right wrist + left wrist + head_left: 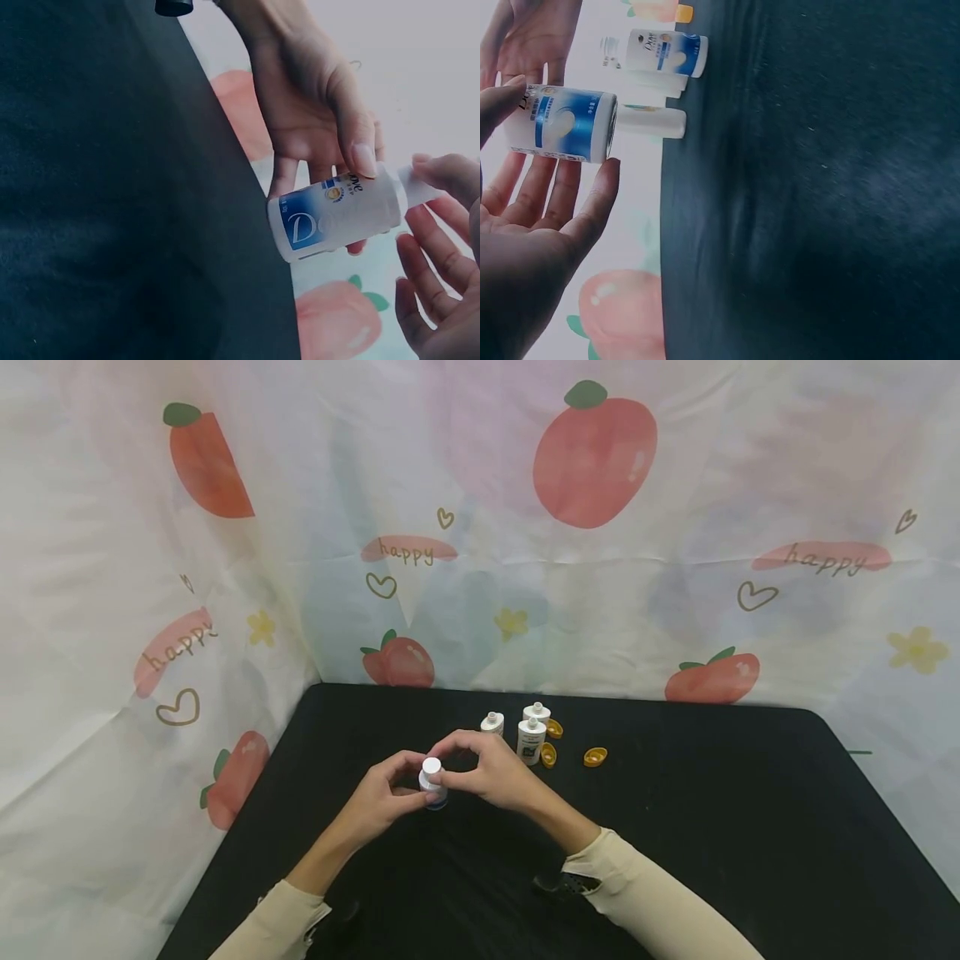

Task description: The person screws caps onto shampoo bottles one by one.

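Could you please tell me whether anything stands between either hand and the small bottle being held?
Nothing visible does: the left hand grips the bottle and the right hand pinches its white cap. The other bottles stand farther back.

The black table bears bottles and yellow pieces (three each).

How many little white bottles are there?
4: one held bottle between the left hand and right hand; on the black table, left bottle, front bottle, back bottle. Others may be hidden.
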Available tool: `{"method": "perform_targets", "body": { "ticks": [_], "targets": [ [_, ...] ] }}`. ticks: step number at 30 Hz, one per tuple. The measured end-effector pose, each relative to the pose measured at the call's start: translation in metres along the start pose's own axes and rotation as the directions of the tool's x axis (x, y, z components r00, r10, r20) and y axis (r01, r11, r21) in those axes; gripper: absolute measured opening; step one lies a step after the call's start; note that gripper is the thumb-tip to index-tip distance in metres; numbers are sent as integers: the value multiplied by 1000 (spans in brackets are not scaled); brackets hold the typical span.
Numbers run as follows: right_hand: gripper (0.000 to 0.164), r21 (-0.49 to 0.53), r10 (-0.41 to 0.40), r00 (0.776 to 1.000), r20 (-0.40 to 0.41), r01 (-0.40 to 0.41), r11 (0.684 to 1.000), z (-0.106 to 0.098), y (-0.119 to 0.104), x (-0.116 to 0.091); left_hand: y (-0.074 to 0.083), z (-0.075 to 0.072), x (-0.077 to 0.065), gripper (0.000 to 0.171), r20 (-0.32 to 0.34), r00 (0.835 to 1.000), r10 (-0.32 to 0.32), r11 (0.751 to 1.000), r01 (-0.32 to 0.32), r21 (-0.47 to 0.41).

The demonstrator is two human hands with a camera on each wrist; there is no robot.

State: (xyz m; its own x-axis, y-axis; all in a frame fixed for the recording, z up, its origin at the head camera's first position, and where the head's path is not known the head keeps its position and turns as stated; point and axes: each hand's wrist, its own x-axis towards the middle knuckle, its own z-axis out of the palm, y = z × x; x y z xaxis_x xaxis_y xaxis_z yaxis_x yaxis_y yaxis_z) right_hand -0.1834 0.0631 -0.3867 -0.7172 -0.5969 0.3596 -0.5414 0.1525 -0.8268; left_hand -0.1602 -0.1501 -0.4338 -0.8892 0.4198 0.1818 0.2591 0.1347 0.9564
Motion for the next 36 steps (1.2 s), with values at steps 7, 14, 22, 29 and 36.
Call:
{"method": "perform_targets", "body": {
  "ticks": [7, 14, 22, 29, 36],
  "targets": [
    [21, -5, 13, 1000, 2, -13, 1000, 15, 13, 3, -28, -10, -6, 36, -3, 1000, 2, 1000, -2, -5],
    [21, -7, -12, 1000, 14, 12, 1000, 31, 47, 7, -44, -20, -12, 38, 29, 999, 26, 1000, -25, -9],
    [22, -22, -3, 998, 67, 5, 1000, 44, 51, 9, -55, -31, -23, 38, 44, 999, 19, 999, -20, 27],
    [22, -34, 6, 997, 83, -3, 999, 54, 58, 9, -65, -36, -29, 38, 67, 998, 1, 1000, -2, 15],
    [22, -48, -9, 997, 73, 13, 999, 61, 63, 11, -70, -41, -31, 38, 87, 996, -18, 1000, 16, 27]
  ]
}}
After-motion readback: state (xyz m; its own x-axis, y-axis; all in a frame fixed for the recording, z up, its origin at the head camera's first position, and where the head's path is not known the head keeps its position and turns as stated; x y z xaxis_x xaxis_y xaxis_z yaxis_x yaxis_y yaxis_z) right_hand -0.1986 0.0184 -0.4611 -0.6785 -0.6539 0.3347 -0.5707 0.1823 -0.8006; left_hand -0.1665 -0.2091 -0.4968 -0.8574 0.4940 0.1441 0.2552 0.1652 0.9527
